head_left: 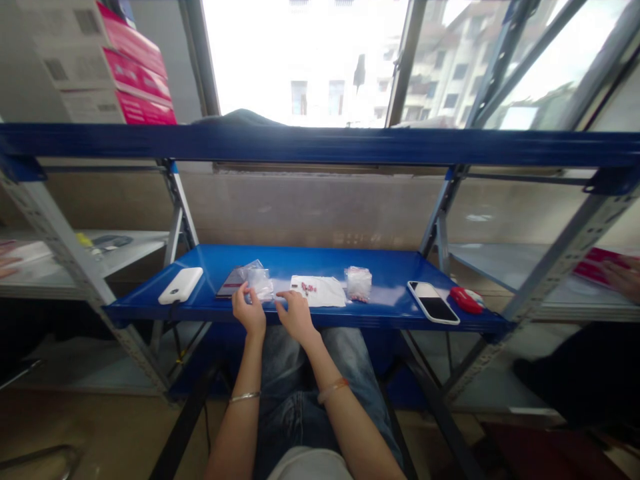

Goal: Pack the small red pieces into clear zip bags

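My left hand [248,311] rests at the front edge of the blue shelf [380,308], its fingers pinching a small clear plastic bag [261,283]. Close beside it my right hand [297,313] lies on the shelf with fingers spread, touching the near edge of a white sheet [324,293]. A few small red pieces [309,288] lie on that sheet. Right of the sheet stands a clear bag of small parts [359,283]. Behind the small bag lies a stack of flat clear bags [233,281].
A white power bank [181,285] lies at the shelf's left end, a phone [433,302] and a red object [465,300] at its right end. Grey shelves flank both sides; another person's hand [623,277] holds a pink packet at the right. Pink-and-white boxes [131,70] sit above left.
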Demonstrator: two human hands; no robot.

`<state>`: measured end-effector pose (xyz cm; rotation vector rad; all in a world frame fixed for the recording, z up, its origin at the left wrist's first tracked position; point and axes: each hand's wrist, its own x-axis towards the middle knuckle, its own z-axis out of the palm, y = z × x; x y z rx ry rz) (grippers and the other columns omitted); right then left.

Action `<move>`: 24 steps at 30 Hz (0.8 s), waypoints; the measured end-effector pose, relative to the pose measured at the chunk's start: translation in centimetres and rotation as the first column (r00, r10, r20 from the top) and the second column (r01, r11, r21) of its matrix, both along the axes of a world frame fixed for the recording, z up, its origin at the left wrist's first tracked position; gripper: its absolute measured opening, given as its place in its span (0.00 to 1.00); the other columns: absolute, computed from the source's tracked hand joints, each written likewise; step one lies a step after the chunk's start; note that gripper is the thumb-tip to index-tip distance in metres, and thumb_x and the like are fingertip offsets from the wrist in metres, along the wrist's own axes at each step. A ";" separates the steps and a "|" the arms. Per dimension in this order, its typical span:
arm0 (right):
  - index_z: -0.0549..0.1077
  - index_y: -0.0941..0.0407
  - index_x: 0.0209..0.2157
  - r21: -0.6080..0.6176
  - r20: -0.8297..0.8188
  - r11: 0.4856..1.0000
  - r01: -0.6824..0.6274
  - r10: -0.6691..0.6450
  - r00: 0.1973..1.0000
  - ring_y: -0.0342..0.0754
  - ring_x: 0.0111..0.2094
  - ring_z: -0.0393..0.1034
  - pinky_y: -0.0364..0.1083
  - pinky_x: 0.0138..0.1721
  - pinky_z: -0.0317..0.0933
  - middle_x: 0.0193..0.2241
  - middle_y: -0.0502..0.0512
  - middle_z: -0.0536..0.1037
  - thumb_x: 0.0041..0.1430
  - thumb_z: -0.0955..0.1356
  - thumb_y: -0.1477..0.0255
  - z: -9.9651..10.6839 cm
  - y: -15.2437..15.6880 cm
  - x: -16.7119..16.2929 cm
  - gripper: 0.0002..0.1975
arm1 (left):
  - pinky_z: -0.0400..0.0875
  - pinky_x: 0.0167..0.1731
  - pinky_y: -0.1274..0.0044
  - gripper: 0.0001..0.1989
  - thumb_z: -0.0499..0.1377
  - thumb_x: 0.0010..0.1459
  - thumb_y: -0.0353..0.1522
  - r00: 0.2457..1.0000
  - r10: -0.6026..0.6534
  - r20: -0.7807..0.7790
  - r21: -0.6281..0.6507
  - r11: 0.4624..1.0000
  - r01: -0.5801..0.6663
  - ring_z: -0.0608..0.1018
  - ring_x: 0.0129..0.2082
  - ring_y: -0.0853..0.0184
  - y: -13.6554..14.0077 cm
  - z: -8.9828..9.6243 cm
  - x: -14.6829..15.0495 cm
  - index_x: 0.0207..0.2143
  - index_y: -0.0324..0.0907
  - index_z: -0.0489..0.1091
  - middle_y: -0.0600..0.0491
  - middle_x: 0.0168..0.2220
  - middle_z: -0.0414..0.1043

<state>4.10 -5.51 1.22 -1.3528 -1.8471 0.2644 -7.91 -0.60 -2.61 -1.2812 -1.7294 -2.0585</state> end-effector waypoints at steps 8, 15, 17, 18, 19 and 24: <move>0.72 0.59 0.45 0.022 -0.262 0.996 -0.085 0.088 0.961 0.51 0.45 0.70 0.50 0.49 0.61 0.42 0.61 0.76 0.58 0.65 0.71 -1.2 1.2 -0.2 0.14 | 0.71 0.31 0.76 0.11 0.52 0.57 0.32 0.991 -0.026 0.131 0.089 0.996 0.014 0.74 0.33 0.67 0.3 -0.9 0.8 0.38 0.36 0.70 0.47 0.35 0.68; 0.74 0.57 0.42 0.033 -0.267 0.994 -0.107 0.112 0.957 0.52 0.46 0.70 0.52 0.50 0.61 0.42 0.60 0.77 0.56 0.66 0.72 -1.3 1.1 -0.5 0.12 | 0.65 0.45 0.68 0.09 0.54 0.57 0.33 0.995 0.098 0.032 0.026 0.995 -0.099 0.74 0.39 0.60 0.3 -1.0 -0.3 0.34 0.39 0.71 0.46 0.33 0.73; 0.74 0.57 0.42 0.038 -0.266 0.993 -0.110 0.116 0.957 0.52 0.45 0.70 0.52 0.50 0.61 0.41 0.60 0.77 0.56 0.66 0.71 -1.3 1.1 -0.4 0.11 | 0.65 0.45 0.67 0.09 0.54 0.56 0.34 0.993 0.114 0.032 0.018 0.993 -0.115 0.74 0.37 0.60 0.3 -1.0 -0.6 0.33 0.39 0.72 0.46 0.33 0.74; 0.74 0.57 0.42 0.038 -0.267 0.993 -0.109 0.116 0.957 0.52 0.45 0.70 0.52 0.50 0.61 0.41 0.60 0.77 0.56 0.66 0.71 -1.2 1.1 -0.4 0.11 | 0.65 0.44 0.68 0.09 0.55 0.56 0.34 0.993 0.113 0.040 0.016 0.993 -0.114 0.74 0.36 0.60 0.4 -0.9 -0.6 0.33 0.39 0.72 0.46 0.33 0.75; 0.75 0.57 0.41 0.037 -0.269 0.993 -0.108 0.114 0.956 0.52 0.45 0.70 0.52 0.49 0.61 0.41 0.60 0.77 0.56 0.66 0.71 -1.2 1.1 -0.3 0.11 | 0.65 0.43 0.68 0.09 0.55 0.56 0.34 0.992 0.112 0.054 0.018 0.993 -0.113 0.74 0.35 0.61 0.4 -0.9 -0.6 0.33 0.39 0.72 0.46 0.33 0.75; 0.76 0.57 0.39 0.029 -0.311 0.989 -0.145 0.147 0.939 0.52 0.44 0.70 0.51 0.49 0.60 0.40 0.60 0.77 0.57 0.65 0.71 -0.7 1.0 -0.1 0.10 | 0.66 0.37 0.72 0.10 0.55 0.56 0.36 0.983 0.066 0.171 0.113 0.990 -0.086 0.72 0.33 0.64 -0.6 0.7 0.1 0.34 0.39 0.71 0.46 0.34 0.74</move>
